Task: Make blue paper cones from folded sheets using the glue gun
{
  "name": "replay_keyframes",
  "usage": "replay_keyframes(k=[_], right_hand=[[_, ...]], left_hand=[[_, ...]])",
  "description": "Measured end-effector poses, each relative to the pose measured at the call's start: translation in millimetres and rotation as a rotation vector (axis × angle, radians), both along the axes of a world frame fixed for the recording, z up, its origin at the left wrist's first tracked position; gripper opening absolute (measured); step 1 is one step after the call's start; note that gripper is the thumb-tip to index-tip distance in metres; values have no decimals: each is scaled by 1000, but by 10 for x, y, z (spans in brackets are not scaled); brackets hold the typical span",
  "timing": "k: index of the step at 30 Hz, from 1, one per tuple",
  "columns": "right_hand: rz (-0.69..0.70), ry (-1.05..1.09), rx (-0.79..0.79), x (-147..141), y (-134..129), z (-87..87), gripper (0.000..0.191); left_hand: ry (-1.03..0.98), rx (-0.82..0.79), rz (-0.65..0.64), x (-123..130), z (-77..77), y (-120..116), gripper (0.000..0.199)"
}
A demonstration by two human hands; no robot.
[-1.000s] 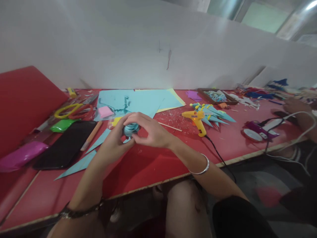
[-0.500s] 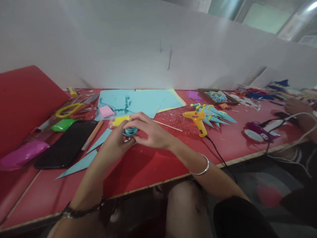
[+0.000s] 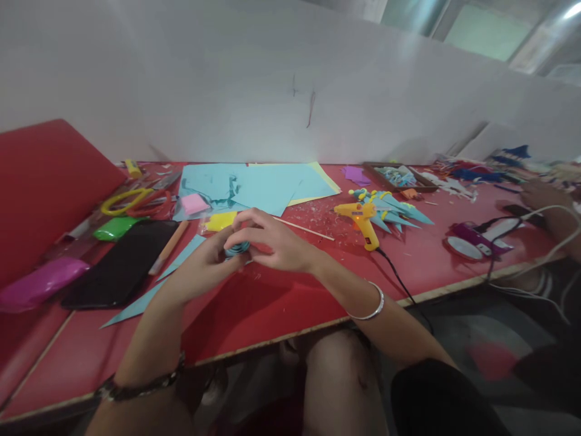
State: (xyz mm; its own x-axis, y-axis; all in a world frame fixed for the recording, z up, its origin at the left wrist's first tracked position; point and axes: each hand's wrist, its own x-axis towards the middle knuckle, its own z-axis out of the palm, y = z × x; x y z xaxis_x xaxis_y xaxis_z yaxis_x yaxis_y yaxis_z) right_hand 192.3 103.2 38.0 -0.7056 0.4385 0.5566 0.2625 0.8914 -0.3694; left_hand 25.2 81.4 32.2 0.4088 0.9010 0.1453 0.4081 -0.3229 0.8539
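A small blue paper coil (image 3: 238,246) sits between my two hands, just above the red table (image 3: 254,315). My left hand (image 3: 206,254) is closed on its left side, thumb along the lower edge. From the right, my right hand (image 3: 275,242) curls its fingers over the top and side of the coil. My fingers hide part of it. Beside my left forearm lie two pointed blue paper strips (image 3: 181,257). A yellow clay packet (image 3: 221,221) lies right behind my hands, and a thin wooden stick (image 3: 308,229) runs off to the right.
Blue paper sheets (image 3: 263,184) lie by the wall. A yellow glue gun (image 3: 363,221) with a black cord stands right of centre, before a blue paper craft (image 3: 399,212). A black phone (image 3: 122,266), an orange cutter (image 3: 169,248) and scissors (image 3: 127,201) lie left. Another person's hand (image 3: 544,197) is far right.
My left wrist and forearm have shifted slightly, the forearm tipping outward to the left. My fingers have adjusted around the blue coil, which stays between my hands.
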Motion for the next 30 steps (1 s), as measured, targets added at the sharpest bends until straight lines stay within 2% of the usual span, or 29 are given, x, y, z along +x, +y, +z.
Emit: replay_keyframes(k=[4, 7, 13, 19, 22, 27, 30], right_hand=[[-26, 11, 14, -2, -11, -3, 40], [-65, 22, 16, 5, -15, -17, 43], [-86, 41, -37, -22, -18, -65, 36], [-120, 75, -39, -48, -23, -89, 28], [-113, 115, -34, -56, -4, -124, 25], [-77, 148, -14, -71, 22, -158, 24], [-99, 148, -36, -78, 10, -139, 22]], left_hand=[[80, 87, 33, 22, -10, 10, 20], [67, 198, 63, 44, -36, 38, 20], [-2, 360, 55, 30, -166, 150, 19], [134, 426, 89, 26, -151, 142, 27], [174, 430, 114, 45, -103, 102, 37], [212, 410, 168, 64, -82, 71, 69], [191, 401, 164, 65, -93, 71, 74]])
